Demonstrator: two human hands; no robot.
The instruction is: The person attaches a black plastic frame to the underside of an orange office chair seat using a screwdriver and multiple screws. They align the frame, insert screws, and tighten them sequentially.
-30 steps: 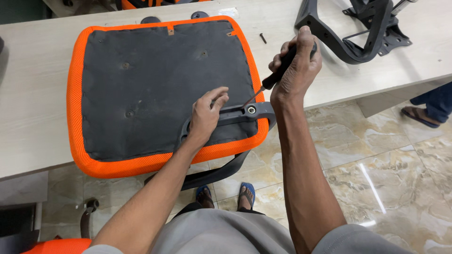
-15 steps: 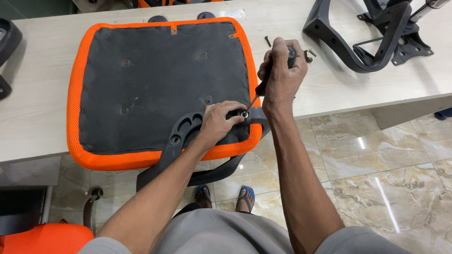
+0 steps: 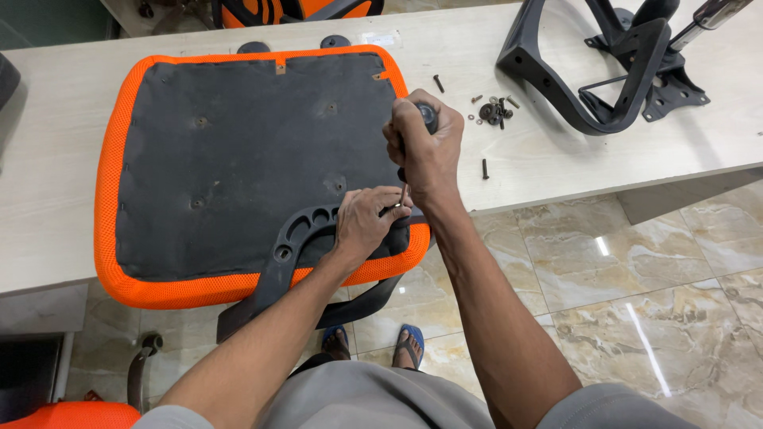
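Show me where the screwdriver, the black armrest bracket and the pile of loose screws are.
screwdriver (image 3: 427, 117), head view, on the dark handle top above the right fist.
black armrest bracket (image 3: 296, 236), head view, on its curved part with holes.
pile of loose screws (image 3: 493, 112), head view, on the middle of the cluster.

Lighting is bright, even and overhead; shadows stay soft. Glare streaks the glossy marble floor tiles (image 3: 636, 318). Focus is sharp throughout.

Workshop: chair parts (image 3: 612, 71), screws (image 3: 493, 111).
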